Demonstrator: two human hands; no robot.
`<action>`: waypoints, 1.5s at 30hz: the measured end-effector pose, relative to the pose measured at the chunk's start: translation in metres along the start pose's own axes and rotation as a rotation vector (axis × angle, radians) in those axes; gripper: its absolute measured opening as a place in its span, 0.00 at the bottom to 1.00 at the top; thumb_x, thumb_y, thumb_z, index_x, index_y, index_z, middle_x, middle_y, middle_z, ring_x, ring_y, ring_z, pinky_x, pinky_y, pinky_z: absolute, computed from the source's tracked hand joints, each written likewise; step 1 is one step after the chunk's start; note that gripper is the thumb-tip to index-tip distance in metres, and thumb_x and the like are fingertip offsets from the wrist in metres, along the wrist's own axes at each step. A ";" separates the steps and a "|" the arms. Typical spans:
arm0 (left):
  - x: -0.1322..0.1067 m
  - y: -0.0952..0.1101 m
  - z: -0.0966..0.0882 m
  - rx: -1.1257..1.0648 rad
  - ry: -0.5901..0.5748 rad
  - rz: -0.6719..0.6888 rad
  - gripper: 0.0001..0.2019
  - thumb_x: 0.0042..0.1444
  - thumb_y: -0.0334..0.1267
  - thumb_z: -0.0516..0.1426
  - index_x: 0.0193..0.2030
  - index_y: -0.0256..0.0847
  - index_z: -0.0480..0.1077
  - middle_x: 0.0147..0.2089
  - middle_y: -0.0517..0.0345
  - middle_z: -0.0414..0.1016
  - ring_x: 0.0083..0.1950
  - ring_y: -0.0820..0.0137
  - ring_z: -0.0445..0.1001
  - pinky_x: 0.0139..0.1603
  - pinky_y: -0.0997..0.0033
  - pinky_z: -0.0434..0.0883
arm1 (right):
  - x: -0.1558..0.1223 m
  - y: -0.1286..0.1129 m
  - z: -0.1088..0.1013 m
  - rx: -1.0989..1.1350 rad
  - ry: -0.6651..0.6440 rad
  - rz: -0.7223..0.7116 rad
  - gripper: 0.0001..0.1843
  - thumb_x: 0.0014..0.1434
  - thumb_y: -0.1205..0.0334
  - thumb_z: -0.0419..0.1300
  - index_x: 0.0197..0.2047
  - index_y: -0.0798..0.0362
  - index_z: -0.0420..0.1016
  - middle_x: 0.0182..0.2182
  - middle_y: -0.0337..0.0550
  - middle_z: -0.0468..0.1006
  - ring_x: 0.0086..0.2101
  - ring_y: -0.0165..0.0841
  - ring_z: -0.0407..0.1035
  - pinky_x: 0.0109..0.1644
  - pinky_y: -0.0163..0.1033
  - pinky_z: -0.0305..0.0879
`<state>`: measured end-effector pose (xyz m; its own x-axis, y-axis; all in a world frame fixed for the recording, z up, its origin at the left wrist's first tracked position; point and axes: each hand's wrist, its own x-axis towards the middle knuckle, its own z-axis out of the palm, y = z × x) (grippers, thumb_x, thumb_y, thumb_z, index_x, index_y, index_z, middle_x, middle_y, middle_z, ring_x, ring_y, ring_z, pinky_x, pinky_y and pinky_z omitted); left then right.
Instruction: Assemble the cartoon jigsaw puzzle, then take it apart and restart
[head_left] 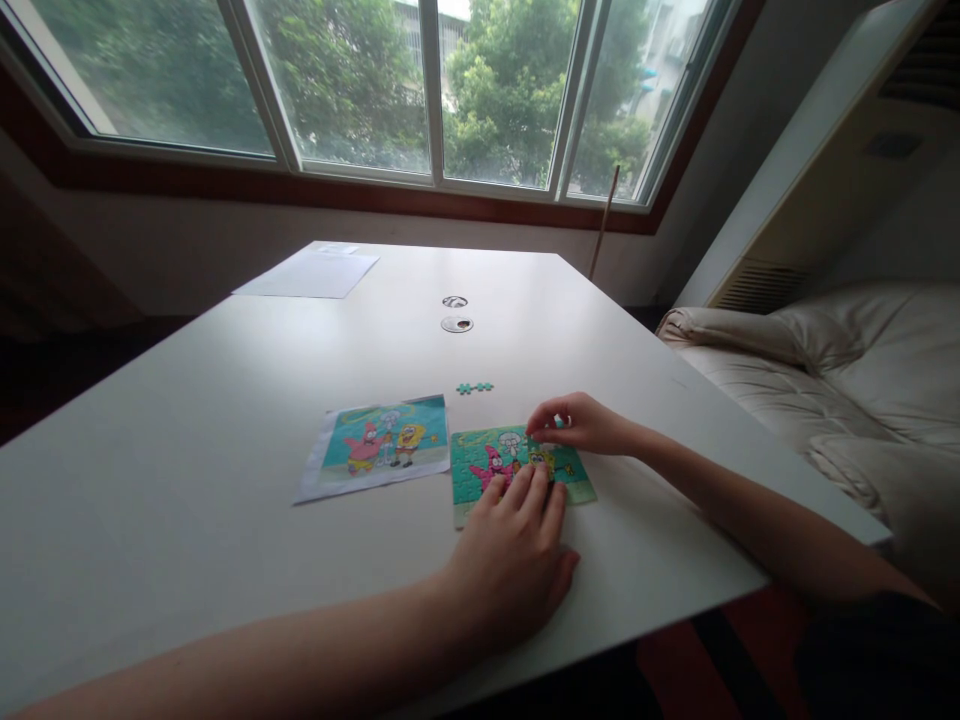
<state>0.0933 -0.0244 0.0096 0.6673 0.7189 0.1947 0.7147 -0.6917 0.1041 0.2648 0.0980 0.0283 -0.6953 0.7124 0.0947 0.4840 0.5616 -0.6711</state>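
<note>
Puzzle [466, 486], lower centre of frame: mostly assembled | loose pieces [465, 389] above it: unplaced | left hand [514, 555]: flat, fingers extended over puzzle | right hand [583, 424]: curled at upper edge, grip unclear

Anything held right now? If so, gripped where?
Left hand rests on the puzzle, no grip visible. Right hand has fingers curled at the puzzle's far edge; can't tell whether they pinch anything.

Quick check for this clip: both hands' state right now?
Left hand: open, palm down over the puzzle.
Right hand: curled at the puzzle's far edge; whether it grips a piece can't be told.
</note>
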 end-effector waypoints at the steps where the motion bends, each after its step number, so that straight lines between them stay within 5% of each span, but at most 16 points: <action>1: 0.000 0.000 0.000 -0.002 -0.002 -0.001 0.25 0.59 0.46 0.43 0.59 0.32 0.56 0.61 0.39 0.56 0.60 0.51 0.55 0.55 0.49 0.57 | 0.000 0.000 0.001 -0.016 0.010 -0.003 0.10 0.52 0.59 0.59 0.34 0.55 0.76 0.30 0.41 0.78 0.29 0.28 0.67 0.31 0.33 0.59; 16: 0.001 0.001 -0.002 0.003 0.006 -0.008 0.25 0.59 0.47 0.43 0.58 0.33 0.57 0.61 0.40 0.57 0.60 0.53 0.56 0.55 0.50 0.58 | 0.000 -0.008 0.001 -0.146 0.035 -0.031 0.06 0.52 0.63 0.58 0.32 0.55 0.75 0.30 0.42 0.78 0.31 0.30 0.67 0.35 0.34 0.61; 28: 0.002 -0.002 -0.007 -0.083 0.021 -0.028 0.22 0.57 0.45 0.48 0.56 0.37 0.59 0.59 0.45 0.60 0.58 0.54 0.58 0.55 0.51 0.56 | -0.002 0.000 -0.005 -0.011 0.006 -0.035 0.13 0.56 0.60 0.55 0.42 0.55 0.75 0.31 0.43 0.75 0.28 0.27 0.63 0.32 0.32 0.59; 33: 0.018 -0.027 -0.024 -0.278 0.103 -0.115 0.10 0.57 0.40 0.50 0.42 0.42 0.68 0.44 0.54 0.71 0.46 0.61 0.66 0.47 0.59 0.62 | 0.000 0.000 -0.004 0.340 0.084 0.067 0.16 0.55 0.56 0.57 0.43 0.57 0.74 0.37 0.46 0.76 0.35 0.31 0.67 0.37 0.36 0.63; 38: 0.033 -0.058 -0.026 -0.510 0.191 -0.284 0.09 0.55 0.39 0.53 0.30 0.39 0.71 0.30 0.58 0.73 0.34 0.69 0.69 0.37 0.71 0.64 | 0.001 -0.011 0.004 0.605 0.207 0.145 0.13 0.50 0.58 0.61 0.38 0.55 0.74 0.36 0.43 0.76 0.36 0.29 0.69 0.42 0.37 0.63; 45: 0.038 -0.061 -0.017 -0.650 0.268 -0.342 0.12 0.54 0.41 0.53 0.26 0.37 0.71 0.22 0.62 0.69 0.25 0.74 0.64 0.28 0.76 0.59 | 0.001 -0.020 0.015 0.684 0.234 0.192 0.11 0.45 0.60 0.65 0.32 0.56 0.71 0.25 0.37 0.73 0.26 0.25 0.66 0.32 0.34 0.62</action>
<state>0.0717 0.0439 0.0277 0.2995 0.9155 0.2687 0.5504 -0.3958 0.7351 0.2466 0.0810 0.0306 -0.4633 0.8856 0.0324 0.0937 0.0853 -0.9919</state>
